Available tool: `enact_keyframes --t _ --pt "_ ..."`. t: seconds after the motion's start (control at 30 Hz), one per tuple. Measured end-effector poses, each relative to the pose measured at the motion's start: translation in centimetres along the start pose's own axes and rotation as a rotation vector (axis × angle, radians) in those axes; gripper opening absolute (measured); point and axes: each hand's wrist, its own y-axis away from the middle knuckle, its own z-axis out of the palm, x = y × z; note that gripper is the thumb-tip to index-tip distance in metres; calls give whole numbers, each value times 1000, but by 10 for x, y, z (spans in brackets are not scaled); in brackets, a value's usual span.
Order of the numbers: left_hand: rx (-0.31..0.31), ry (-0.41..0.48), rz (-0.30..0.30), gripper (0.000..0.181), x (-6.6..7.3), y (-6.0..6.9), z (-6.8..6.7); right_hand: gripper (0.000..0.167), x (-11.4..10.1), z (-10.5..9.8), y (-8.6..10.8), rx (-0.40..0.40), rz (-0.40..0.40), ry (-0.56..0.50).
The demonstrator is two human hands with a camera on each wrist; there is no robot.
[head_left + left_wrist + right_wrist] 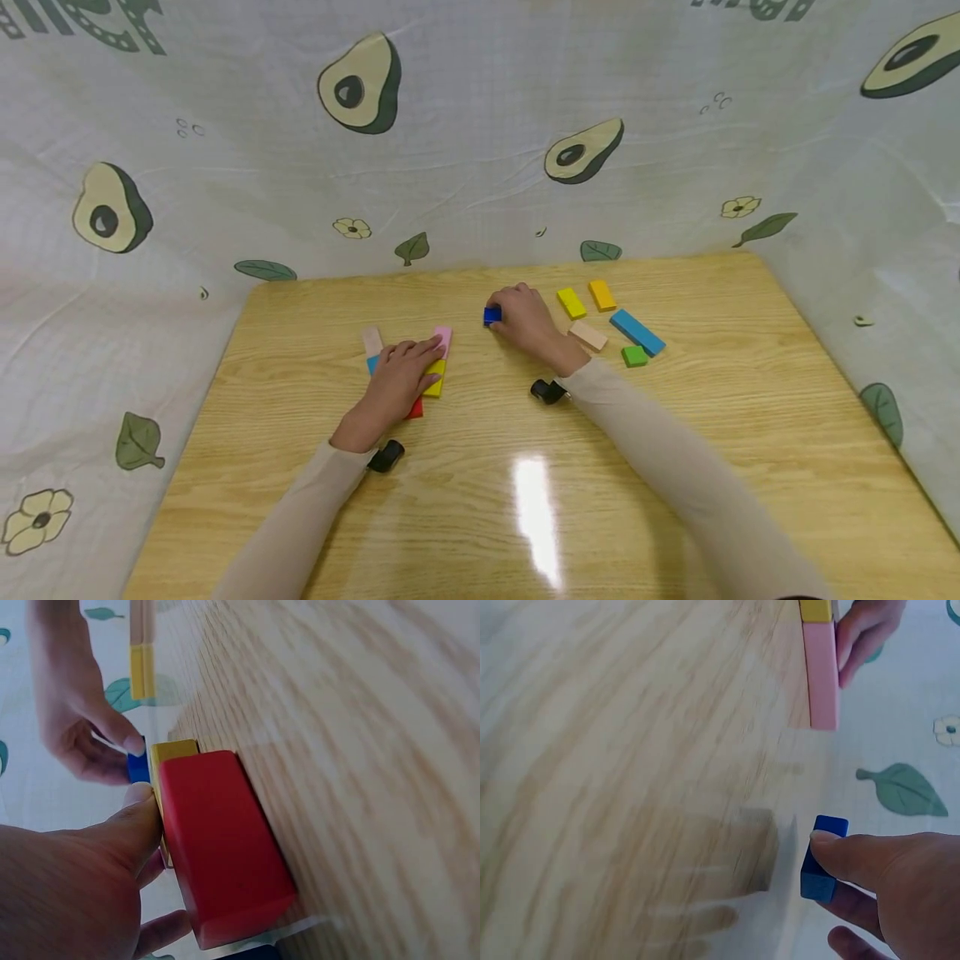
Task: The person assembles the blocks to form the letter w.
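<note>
My right hand [528,323] pinches a small dark blue block [823,859] between thumb and fingers; in the right wrist view it looks held above the table. My left hand [393,385] lies across a group of wooden blocks at left centre. Around its fingers show a pink block [444,337], a yellow block [434,387], a red block [225,847], a light blue block [372,364] and a beige block [371,340]. The pink and yellow blocks stand end to end. My left thumb touches the yellow block's side; the palm hides part of the group.
Right of my right hand lie loose blocks: a yellow one [572,303], an orange one [602,295], a long blue one [637,332], a beige one [587,335] and a green one [634,357]. A patterned cloth [465,167] hangs behind the wooden table [465,517].
</note>
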Motion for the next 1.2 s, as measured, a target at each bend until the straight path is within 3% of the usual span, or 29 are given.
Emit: enact_keyframes --t 0.53,1.2 --pt "-11 -22 -8 48 3 -1 -2 28 -26 18 -13 -13 -57 -1" --pt "-17 -36 -16 49 3 -1 -2 22 -34 30 -22 2 -52 0"
